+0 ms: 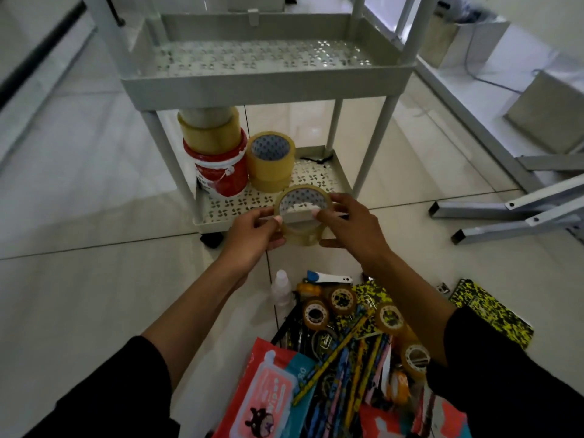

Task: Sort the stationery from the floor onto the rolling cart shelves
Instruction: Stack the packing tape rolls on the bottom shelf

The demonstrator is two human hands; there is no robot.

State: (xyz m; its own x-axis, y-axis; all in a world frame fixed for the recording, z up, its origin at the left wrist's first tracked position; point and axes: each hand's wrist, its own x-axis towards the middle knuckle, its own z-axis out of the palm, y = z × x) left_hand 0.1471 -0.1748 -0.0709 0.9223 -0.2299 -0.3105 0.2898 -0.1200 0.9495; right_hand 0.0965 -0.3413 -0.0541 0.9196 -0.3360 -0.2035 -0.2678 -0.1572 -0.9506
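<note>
Both hands hold a clear packing tape roll [301,230] at the front edge of the cart's bottom shelf [316,178]. My left hand [256,232] pinches its left side and my right hand [349,227] grips its right side. On that shelf stand a stacked yellowish tape roll [271,162] and a red-and-white tape roll [221,172] with tan rolls [210,131] on top. The perforated shelf above [265,86] holds nothing I can see. On the floor near me lies a stationery pile: small tape rolls [343,300], pencils [341,355], a pink wipes pack [268,393], a small bottle [281,286].
A yellow-black speckled notebook [493,311] lies on the floor at the right. Grey metal table legs [505,213] stretch across the tiles right of the cart. A cart wheel [211,239] sits at the front left corner. Bare tile floor spreads to the left.
</note>
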